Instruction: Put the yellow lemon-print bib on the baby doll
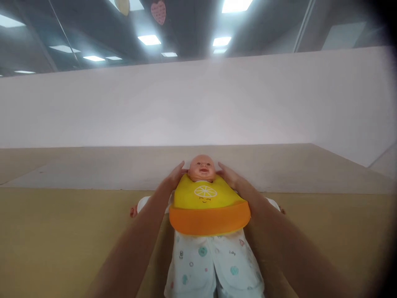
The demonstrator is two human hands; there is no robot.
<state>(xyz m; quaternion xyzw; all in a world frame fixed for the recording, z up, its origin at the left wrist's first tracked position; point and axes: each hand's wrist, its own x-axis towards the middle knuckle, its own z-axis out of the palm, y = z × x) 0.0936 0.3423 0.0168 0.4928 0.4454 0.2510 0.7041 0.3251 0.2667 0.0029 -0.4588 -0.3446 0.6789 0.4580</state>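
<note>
Yellow bib [209, 205] lies over the chest of a doll [202, 162], which is stretched out on its back on the tan table [62, 236] before us, head away from us. The bib's orange pocket [209, 221] spans its lower edge, and a white citrus slice is printed above a small smile. Our left hand [176, 174] is at one side of the doll's neck and our right hand [228, 175] at the other, both by the bib's upper corners. Thumbs show raised beside the head; the other fingers are largely hidden, so we cannot fairly tell whether either hand grips the bib or merely touches it. Our forearms pass over the doll's outspread white sleeves [143, 203]. Below the bib spreads a white printed garment [194, 265]. Beyond the head, a pale strip [93, 169] meets a white wall [198, 103].
</note>
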